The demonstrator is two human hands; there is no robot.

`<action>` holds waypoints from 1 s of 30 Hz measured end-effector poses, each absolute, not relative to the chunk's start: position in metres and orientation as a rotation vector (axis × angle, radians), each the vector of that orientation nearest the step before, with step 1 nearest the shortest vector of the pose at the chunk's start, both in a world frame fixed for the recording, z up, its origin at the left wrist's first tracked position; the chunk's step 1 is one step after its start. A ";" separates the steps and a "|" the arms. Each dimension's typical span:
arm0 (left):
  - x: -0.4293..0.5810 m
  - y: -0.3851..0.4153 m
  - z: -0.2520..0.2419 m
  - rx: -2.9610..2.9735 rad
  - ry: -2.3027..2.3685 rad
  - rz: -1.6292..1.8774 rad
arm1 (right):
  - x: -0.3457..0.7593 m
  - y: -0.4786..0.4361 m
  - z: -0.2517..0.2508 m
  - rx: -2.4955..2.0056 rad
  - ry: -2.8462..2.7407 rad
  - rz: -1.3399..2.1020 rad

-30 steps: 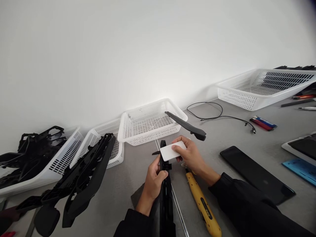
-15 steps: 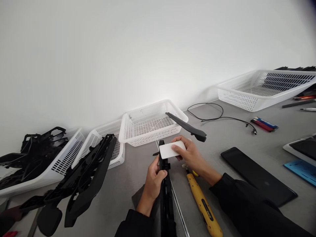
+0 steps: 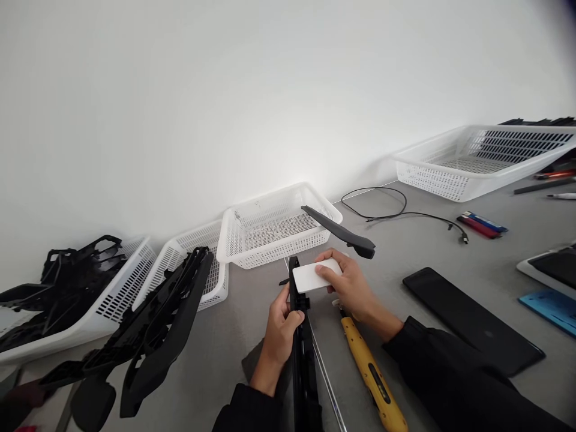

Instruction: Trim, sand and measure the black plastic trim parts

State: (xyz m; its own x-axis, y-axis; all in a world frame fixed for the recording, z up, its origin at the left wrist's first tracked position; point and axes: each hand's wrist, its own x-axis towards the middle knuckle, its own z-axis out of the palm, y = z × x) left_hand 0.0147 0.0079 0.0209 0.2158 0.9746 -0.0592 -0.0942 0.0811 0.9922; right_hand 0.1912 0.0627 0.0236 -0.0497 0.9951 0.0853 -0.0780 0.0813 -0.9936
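Note:
My left hand (image 3: pixel 279 330) is closed around a long black plastic trim part (image 3: pixel 302 354) that stretches from the bottom edge up to the middle of the view. Pinched between thumb and fingers of my right hand (image 3: pixel 348 282) is a flat white rectangular piece (image 3: pixel 310 277) with rounded corners. Its left end meets the upper part of the black trim; whether it presses on it I cannot tell. A yellow-handled tool (image 3: pixel 373 375) lies below my right hand, its tip partly hidden. Beyond my hands, a curved black part (image 3: pixel 339 231) leans over a white basket's (image 3: pixel 274 256) rim.
On the left, white baskets (image 3: pixel 126 282) hold several black plastic parts (image 3: pixel 175 330), some jutting toward me. A black cable (image 3: pixel 405 213), red and blue packets (image 3: pixel 481 227), a black flat panel (image 3: pixel 470 321) and a blue sheet (image 3: pixel 551 309) lie to the right. Another white basket (image 3: pixel 454 186) stands at the back right.
The white piece and my right hand have shifted very slightly right and down. My left hand keeps its hold on the black trim part.

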 end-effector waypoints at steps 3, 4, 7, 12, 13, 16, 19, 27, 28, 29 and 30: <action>0.015 0.008 0.021 1.178 1.005 1.067 | 0.192 0.063 0.022 -1.068 -1.303 1.222; 0.015 0.008 0.021 1.178 1.012 1.062 | 0.193 0.063 0.022 -1.091 -1.306 1.190; 0.015 0.008 0.021 1.177 1.030 1.040 | 0.193 0.063 0.023 -1.101 -1.271 1.137; 0.015 0.007 0.022 1.192 1.018 1.050 | 0.192 0.062 0.025 -1.061 -1.335 1.162; 0.015 0.007 0.022 1.190 1.015 1.035 | 0.192 0.062 0.025 -1.090 -1.302 1.127; 0.015 0.007 0.022 1.185 1.017 1.017 | 0.193 0.061 0.025 -1.109 -1.236 1.124; 0.015 0.008 0.021 1.196 1.029 1.052 | 0.191 0.060 0.023 -1.062 -1.328 1.167; 0.016 0.008 0.020 1.199 1.010 1.032 | 0.190 0.061 0.021 -1.049 -1.350 1.152; 0.016 0.008 0.020 1.196 1.017 1.030 | 0.191 0.061 0.022 -1.062 -1.346 1.139; 0.016 0.008 0.020 1.190 1.021 1.024 | 0.192 0.062 0.022 -1.085 -1.320 1.118; 0.016 0.008 0.020 1.183 1.022 1.019 | 0.192 0.062 0.022 -1.105 -1.284 1.102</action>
State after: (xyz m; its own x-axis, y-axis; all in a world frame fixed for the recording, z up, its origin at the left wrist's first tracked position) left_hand 0.0159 0.0076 0.0204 0.2280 0.9706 -0.0773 -0.0744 0.0965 0.9925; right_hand 0.1922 0.0618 0.0223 -0.0060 0.9895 0.1443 0.0078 0.1443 -0.9895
